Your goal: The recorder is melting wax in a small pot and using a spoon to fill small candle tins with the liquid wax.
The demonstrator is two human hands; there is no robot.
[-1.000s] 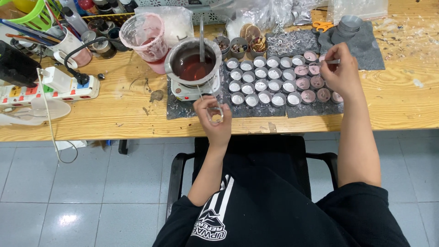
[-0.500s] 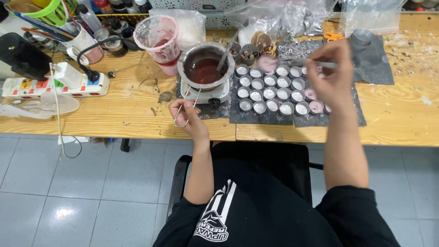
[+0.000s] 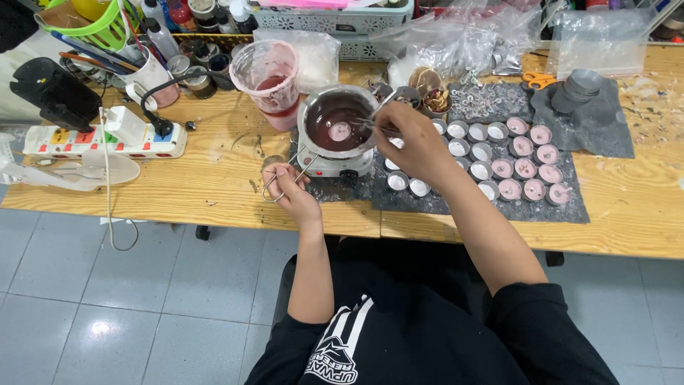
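A small metal pot [image 3: 337,122] of dark red liquid stands on a little white hot plate [image 3: 335,164] on the wooden table [image 3: 206,189]. My left hand [image 3: 288,189] grips the pot's wire handle at the lower left of the pot. My right hand [image 3: 413,146] is just right of the pot and holds thin metal tweezers [image 3: 370,122] whose tips reach over the liquid, where a small pale round piece sits. Rows of small round metal cups [image 3: 499,160] lie on a dark mat right of my right hand; some hold pink filling.
A pink-stained plastic measuring cup [image 3: 267,78] stands behind the pot. A white power strip [image 3: 100,139] and cables lie at the left. Bottles, a green basket [image 3: 107,25], plastic bags, orange scissors [image 3: 538,80] and a stack of grey cups [image 3: 577,89] crowd the back.
My right hand has moved left from the rows of cups to the pot with the tweezers. My left hand has shifted to the wire handle beside the pot.
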